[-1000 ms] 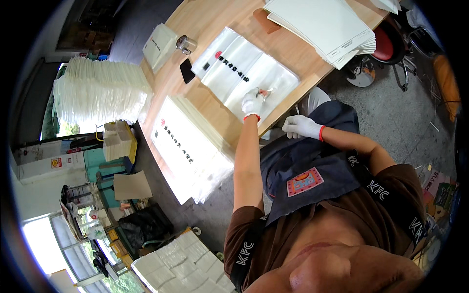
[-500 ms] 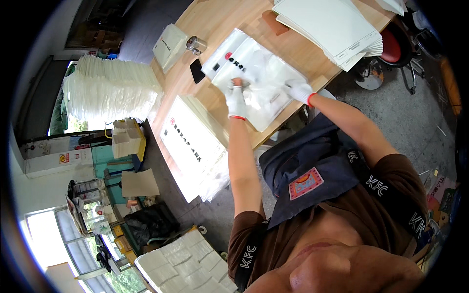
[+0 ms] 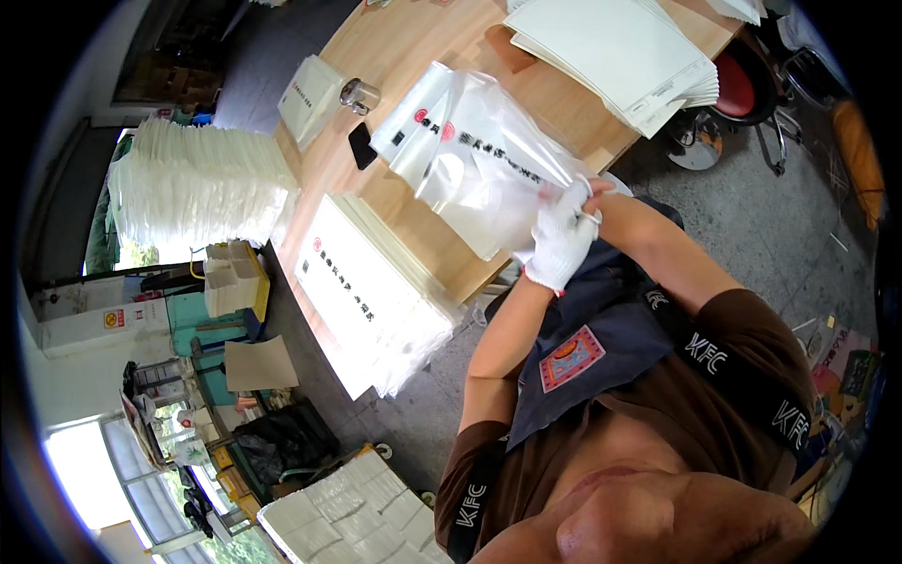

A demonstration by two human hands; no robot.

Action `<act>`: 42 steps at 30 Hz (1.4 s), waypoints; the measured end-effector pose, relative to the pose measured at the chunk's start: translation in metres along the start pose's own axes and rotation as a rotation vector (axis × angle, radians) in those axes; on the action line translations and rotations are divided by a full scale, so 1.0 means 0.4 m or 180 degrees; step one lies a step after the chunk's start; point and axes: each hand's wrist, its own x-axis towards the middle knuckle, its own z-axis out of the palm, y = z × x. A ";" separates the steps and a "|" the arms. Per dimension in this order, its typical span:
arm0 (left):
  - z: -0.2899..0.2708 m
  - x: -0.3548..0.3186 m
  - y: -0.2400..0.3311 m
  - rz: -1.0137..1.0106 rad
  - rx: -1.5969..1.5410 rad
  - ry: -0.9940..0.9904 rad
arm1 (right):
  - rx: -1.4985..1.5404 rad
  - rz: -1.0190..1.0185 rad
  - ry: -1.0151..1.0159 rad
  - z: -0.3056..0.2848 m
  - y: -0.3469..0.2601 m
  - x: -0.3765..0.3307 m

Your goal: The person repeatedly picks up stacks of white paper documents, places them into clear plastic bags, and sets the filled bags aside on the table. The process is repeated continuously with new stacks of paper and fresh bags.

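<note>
At centre right of the frame, both gloved hands, the left hand (image 3: 562,242) and the right hand (image 3: 590,195), pinch closed on one edge of a clear plastic bag (image 3: 489,164) lifted over the wooden table (image 3: 413,38); keeping that edge taut should help it open cleanly.

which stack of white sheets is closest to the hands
The printed stack at the table's near edge, just left of the gloved left hand. The plain stack lies across the table, and the tall pile stands off it.
</note>
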 end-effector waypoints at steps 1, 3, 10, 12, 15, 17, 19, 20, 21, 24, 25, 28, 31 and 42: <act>-0.002 -0.007 -0.032 0.0039 0.0339 0.0048 | 0.0030 -0.0255 -0.0062 -0.004 -0.009 -0.006; -0.011 0.007 -0.102 0.0055 0.1054 0.0190 | 0.0079 -0.0724 -0.0169 -0.038 0.004 -0.030; -0.202 0.071 -0.346 -0.0281 0.1487 0.1390 | -0.1323 -0.1085 0.1048 -0.292 0.220 -0.200; -0.176 0.080 -0.324 -0.0797 0.0471 0.1103 | -0.2342 -0.0274 0.1058 -0.391 0.231 -0.198; -0.068 0.159 -0.304 -0.0698 -0.0687 0.0450 | -0.2565 -0.0416 0.0548 -0.444 0.322 -0.185; 0.009 0.196 -0.329 -0.0370 -0.0723 0.0276 | -0.2554 -0.0882 0.0342 -0.461 0.367 -0.167; 0.060 0.228 -0.336 -0.0273 -0.0697 0.0054 | -0.2545 -0.1168 0.0465 -0.484 0.365 -0.158; 0.079 0.243 -0.330 -0.0331 -0.0653 -0.0091 | -0.2541 -0.1308 0.0522 -0.500 0.356 -0.152; 0.096 0.257 -0.324 -0.0385 -0.0610 -0.0234 | -0.2729 -0.1556 0.0530 -0.510 0.342 -0.156; 0.116 0.282 -0.339 -0.1492 -0.2952 -0.0276 | -0.2848 -0.2274 0.0678 -0.494 0.180 -0.188; 0.138 0.291 -0.261 -0.1986 -0.4073 0.0133 | -0.2581 -0.1872 0.0279 -0.470 0.140 -0.232; 0.098 0.235 -0.285 -0.1890 -0.1719 0.0520 | -0.1115 -0.1501 0.0336 -0.437 0.055 -0.303; -0.034 0.153 -0.239 -0.1857 -0.2125 -0.0035 | -0.2356 -0.0651 0.0583 -0.488 0.161 -0.321; 0.131 0.061 -0.125 -0.0609 0.1230 -0.0847 | 0.0343 0.1350 0.0890 -0.237 0.219 -0.300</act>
